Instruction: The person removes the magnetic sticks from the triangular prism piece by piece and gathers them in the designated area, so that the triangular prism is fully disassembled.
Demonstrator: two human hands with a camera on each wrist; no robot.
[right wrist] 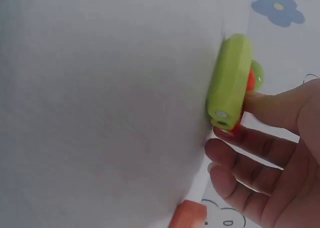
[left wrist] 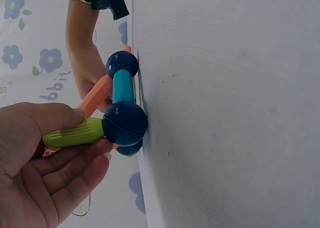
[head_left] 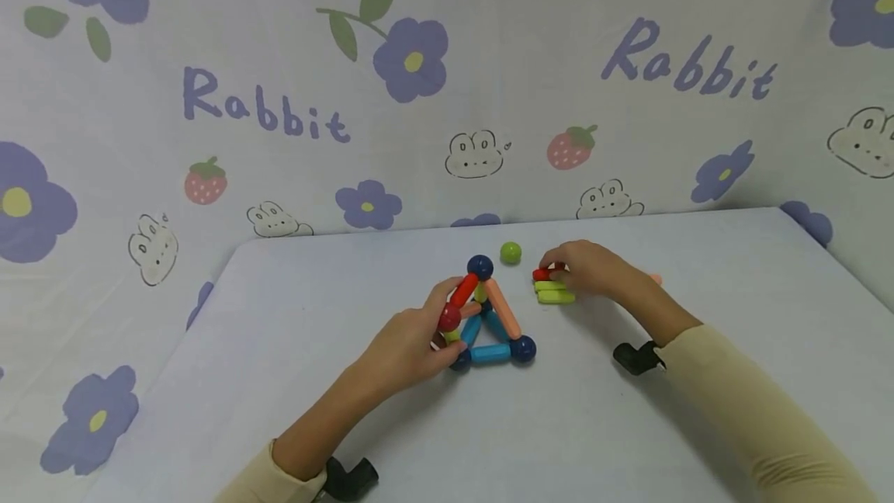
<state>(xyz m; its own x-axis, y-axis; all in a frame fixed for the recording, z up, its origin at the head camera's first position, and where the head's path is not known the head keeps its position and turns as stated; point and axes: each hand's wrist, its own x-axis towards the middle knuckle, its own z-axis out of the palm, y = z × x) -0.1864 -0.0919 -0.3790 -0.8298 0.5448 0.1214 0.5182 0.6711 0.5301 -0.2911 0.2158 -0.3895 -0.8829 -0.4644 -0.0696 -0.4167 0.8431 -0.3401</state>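
Observation:
My left hand (head_left: 408, 340) grips the near left corner of a frame of magnetic rods and balls, at a yellow-green rod (left wrist: 75, 133) between a red ball (head_left: 450, 317) and a navy ball (left wrist: 125, 123). Blue rods (head_left: 491, 354) form the base on the table. An orange rod (head_left: 503, 309) and a red rod (head_left: 463, 291) slope up to a navy ball (head_left: 479, 267) on top. To the right, my right hand (head_left: 594, 268) pinches a loose red rod (head_left: 542, 275) between thumb and forefinger, right beside two yellow-green rods (head_left: 556, 296). Its other fingers are bent below.
A green ball (head_left: 511, 253) lies behind the frame, left of the loose rods. An orange rod (right wrist: 188, 214) lies past my right wrist, mostly hidden in the head view. A patterned cloth (head_left: 412, 146) hangs behind the white table (head_left: 573, 425).

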